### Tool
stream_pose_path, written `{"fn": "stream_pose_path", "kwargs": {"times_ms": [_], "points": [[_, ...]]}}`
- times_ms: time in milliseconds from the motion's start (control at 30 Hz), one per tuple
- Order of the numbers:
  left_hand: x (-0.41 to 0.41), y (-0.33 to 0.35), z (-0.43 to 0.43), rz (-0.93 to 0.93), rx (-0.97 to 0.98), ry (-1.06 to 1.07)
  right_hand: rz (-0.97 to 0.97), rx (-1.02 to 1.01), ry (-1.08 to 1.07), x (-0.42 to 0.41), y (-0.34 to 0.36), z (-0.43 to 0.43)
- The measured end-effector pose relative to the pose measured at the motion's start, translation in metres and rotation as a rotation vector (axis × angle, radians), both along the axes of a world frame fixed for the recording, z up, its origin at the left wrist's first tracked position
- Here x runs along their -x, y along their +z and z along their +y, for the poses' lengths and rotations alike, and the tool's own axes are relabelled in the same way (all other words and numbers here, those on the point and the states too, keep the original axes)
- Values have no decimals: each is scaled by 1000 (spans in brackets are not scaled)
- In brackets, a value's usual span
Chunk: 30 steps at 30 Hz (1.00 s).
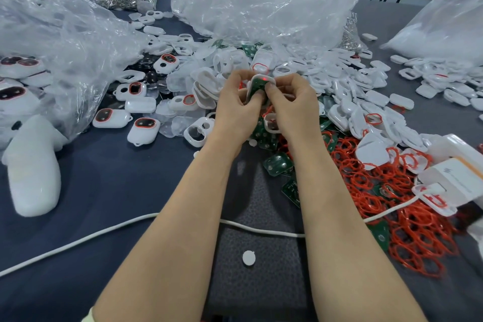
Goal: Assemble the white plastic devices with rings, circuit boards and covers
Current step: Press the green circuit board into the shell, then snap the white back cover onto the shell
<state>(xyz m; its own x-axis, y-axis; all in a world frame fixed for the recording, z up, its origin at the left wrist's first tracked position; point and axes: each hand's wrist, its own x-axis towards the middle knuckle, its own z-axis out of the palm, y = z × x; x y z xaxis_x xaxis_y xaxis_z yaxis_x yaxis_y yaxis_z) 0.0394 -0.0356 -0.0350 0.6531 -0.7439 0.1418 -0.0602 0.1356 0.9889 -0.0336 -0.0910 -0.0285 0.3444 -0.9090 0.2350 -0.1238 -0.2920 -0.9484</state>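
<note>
Both hands are up over the middle of the heap, closed together on 1 white plastic shell (261, 86) with a green circuit board (258, 85) sitting in it; the left hand (236, 110) pinches the shell's near and left edge, the right hand (292, 107) presses from the right, its thumb on the board. A red light glows at the board's top edge. My worry is the board going in crooked: if that thumb bears down on 1 corner, it could tilt in the shell or pop out into the pile below. The right hand also seems to keep a second white piece (271, 123) tucked under its palm, which could slip while the fingers are busy. Whether a red ring is already seated in this shell I cannot tell, as the fingers cover its rim. The loose red rings (392, 191) lie tangled to the right, so picking 1 may drag others.
</note>
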Motion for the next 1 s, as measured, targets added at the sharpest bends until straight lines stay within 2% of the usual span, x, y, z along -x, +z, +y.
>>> {"fn": "stream_pose_path", "kwargs": {"times_ms": [200,300,533,700,867,1000], "points": [[-2,-6,-3,79,-9,3,19,23,-24,0,-2,-2],[-7,-4,-2,170,40,53,21,92,-115,5,-2,-7],[-21,5,2,618,266,196,182,151,-294,17,-5,-23],[-22,6,2,567,287,269,261,214,-229,10,-3,-20],[-26,7,4,608,313,338,315,373,-173,-16,7,-19],[-24,6,1,623,318,341,537,414,-67,-49,11,-32]]}}
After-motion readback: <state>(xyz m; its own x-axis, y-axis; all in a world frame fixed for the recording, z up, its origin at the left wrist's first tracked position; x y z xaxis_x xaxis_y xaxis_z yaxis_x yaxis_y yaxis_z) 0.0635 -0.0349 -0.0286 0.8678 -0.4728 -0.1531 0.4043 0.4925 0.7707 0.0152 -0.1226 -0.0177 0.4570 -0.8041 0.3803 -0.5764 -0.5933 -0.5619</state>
